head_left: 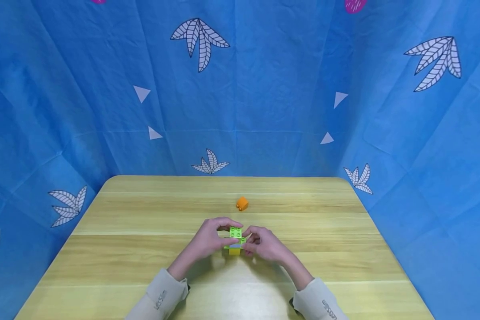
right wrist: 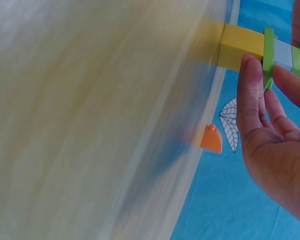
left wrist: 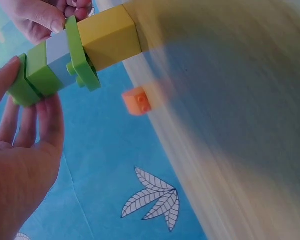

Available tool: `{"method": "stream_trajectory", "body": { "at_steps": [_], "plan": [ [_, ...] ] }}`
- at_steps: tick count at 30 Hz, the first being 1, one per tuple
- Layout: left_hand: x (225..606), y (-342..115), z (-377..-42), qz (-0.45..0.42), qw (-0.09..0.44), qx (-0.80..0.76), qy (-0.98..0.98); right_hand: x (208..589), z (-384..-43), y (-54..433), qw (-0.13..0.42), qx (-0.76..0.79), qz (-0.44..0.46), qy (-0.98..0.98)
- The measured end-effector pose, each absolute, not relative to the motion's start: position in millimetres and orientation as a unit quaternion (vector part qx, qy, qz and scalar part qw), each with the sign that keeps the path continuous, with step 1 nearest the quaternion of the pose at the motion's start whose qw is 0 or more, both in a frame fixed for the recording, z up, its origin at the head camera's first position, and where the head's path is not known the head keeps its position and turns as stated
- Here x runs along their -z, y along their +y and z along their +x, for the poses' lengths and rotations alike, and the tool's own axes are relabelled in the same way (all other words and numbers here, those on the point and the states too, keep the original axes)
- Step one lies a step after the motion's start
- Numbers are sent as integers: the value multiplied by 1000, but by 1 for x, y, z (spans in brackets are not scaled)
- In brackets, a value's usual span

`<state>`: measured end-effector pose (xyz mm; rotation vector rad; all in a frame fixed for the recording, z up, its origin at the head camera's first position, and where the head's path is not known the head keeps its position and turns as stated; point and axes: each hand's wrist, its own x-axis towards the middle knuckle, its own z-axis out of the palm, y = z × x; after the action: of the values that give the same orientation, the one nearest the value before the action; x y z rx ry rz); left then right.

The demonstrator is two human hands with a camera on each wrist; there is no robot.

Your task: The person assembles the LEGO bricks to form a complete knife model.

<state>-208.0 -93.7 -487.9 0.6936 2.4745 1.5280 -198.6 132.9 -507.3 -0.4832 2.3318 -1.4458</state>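
Note:
A stack of toy building bricks stands upright on the table between both hands. From the bottom it has a yellow brick [left wrist: 110,37], a wider flat green plate [right wrist: 268,47], a light grey-blue brick [left wrist: 60,56] and two green bricks at the top. My left hand [head_left: 208,240] holds the top green brick [left wrist: 21,91] between thumb and fingers. On the other side, my right hand [head_left: 267,245] pinches the projecting end of the green plate. Part of the stack is covered by fingers in the head view.
An orange brick [head_left: 242,204] with one curved side lies on the table behind the stack. The wooden table [head_left: 144,209] has rounded far corners. A blue patterned curtain [head_left: 264,89] hangs around its back and sides.

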Motion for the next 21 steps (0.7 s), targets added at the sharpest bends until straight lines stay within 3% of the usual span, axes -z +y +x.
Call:
{"method": "stream_trajectory", "body": {
  "at_steps": [21],
  "plan": [
    [484,-92,-205,221,73,-502,833,507,-199,132,180,512,-166,824]
  ]
}}
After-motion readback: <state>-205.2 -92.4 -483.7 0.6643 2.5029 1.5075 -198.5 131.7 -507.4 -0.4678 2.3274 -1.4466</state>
